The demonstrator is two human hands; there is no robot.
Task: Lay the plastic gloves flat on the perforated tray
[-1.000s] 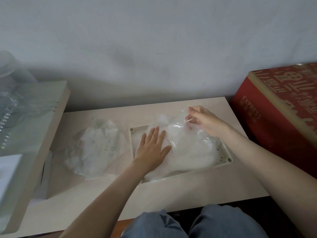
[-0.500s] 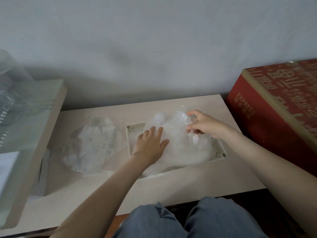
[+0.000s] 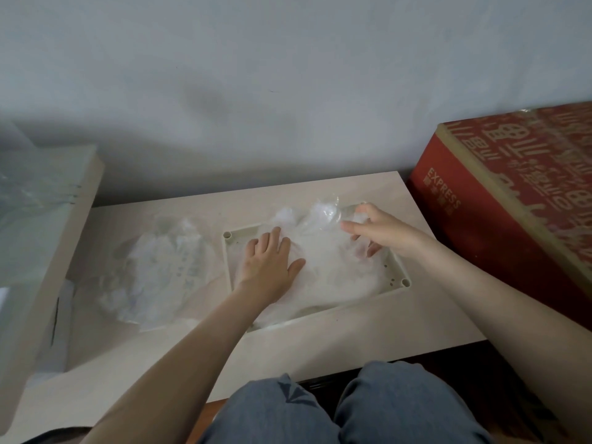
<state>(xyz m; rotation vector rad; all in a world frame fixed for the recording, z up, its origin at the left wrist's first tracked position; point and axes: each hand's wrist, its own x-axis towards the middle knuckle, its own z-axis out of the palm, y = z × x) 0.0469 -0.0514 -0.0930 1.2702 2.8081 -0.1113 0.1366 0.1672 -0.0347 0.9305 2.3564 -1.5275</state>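
At the nine o'clock edge of the view a pale board (image 3: 54, 245) slopes upward, with a clear sheet (image 3: 32, 193) draped over its top; the table (image 3: 352, 334) stretches across the middle, below a grey wall (image 3: 288, 75); on the table, at nine o'clock from the tray, lies a heap of crumpled clear plastic (image 3: 160, 270), just beside the tray's wall and touched by neither hand.

The tray (image 3: 226, 257) sits sunk level with the table top, pale, with round holes at its corners and a few small holes showing at its three o'clock end; the plastic gloves (image 3: 336, 283) lie inside it as a cloudy layer that covers most of its floor and spills over the six o'clock rim; the left hand (image 3: 269, 267) rests palm down on them at the nine o'clock side, its grip wide and holding nothing, fingers straight and spread toward twelve o'clock; the right hand (image 3: 381, 232) hovers over the one o'clock corner, its grip closed on the top glove (image 3: 323, 216), whose bunched upper edge lifts off the layer; its lower fingers show through the plastic.

At three o'clock a red box (image 3: 512, 219) printed EXPRESS stands beside the table; at six o'clock sit the person's knees (image 3: 320, 411) in blue denim.
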